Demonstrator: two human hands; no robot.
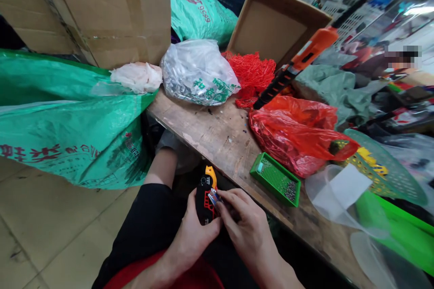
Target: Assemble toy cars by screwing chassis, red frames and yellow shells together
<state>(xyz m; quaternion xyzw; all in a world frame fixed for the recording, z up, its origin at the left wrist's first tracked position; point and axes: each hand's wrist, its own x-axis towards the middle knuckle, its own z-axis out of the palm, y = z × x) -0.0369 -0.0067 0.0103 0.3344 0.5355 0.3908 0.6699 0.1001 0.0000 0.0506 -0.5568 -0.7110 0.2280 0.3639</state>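
Over my lap, my left hand (193,230) is closed around a small toy vehicle (200,202), black with red parts and a yellow-orange piece at its top end. The toy looks held with its underside towards me. My right hand (249,221) pinches a small shiny silver-and-blue piece (213,196) against the toy's red part; what the piece is I cannot make out. On the table's near edge, right of my hands, lies a green tray (271,174) with small metal screws in one end.
An orange-and-black power screwdriver (305,56) hangs tilted over the wooden table (203,131). Around it are a red plastic bag (291,131), red netting (254,70), a white bag (200,72), a green basket (407,180) and cardboard boxes (111,13). A green sack (68,135) stands left. People work behind.
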